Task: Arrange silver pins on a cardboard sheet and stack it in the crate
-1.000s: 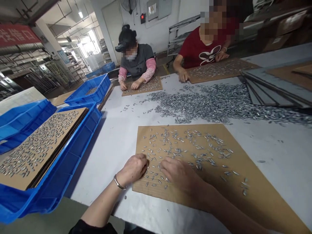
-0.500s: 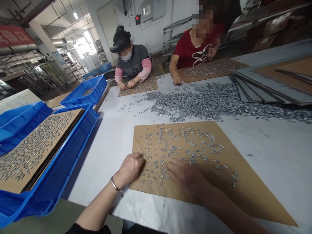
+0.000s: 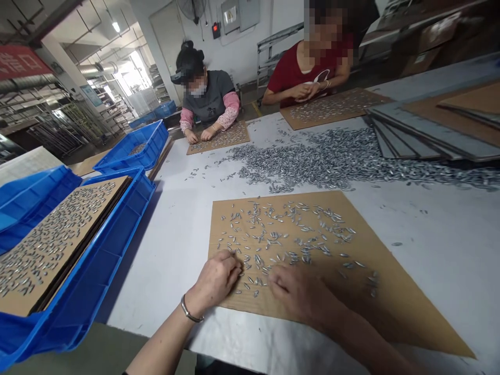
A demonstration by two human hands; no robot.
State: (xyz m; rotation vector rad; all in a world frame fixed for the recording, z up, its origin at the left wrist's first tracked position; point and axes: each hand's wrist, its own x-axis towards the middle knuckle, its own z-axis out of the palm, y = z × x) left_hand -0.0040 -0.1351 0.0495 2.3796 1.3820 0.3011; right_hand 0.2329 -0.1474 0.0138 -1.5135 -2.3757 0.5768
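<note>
A brown cardboard sheet (image 3: pixel 375 307) lies on the white table in front of me, scattered with small silvery, pointed oval metal pieces (image 3: pixel 273 237). My left hand (image 3: pixel 219 276), with a metal bangle (image 3: pixel 190 309) at its wrist, rests over the sheet's left edge with its fingers curled down. Among the pieces near the sheet's front, my right hand (image 3: pixel 295 289) is closed, thumb against the bent fingers. Whatever either hand pinches is hidden or too small to make out. Some pieces lie between the two hands.
A long heap of the metal pieces (image 3: pixel 312 159) spreads across the table's middle. Stacked boards (image 3: pixel 425 130) stand at right. Blue crates (image 3: pixel 113 250) at left hold a piece-covered cardboard (image 3: pixel 58 234). Across the table, two people (image 3: pixel 209 99) (image 3: pixel 312 73) sit at similar sheets.
My left hand has shifted slightly right and nearer over the sheet, and my right hand's fingers have curled in. The person in red has brought both hands together above their sheet.
</note>
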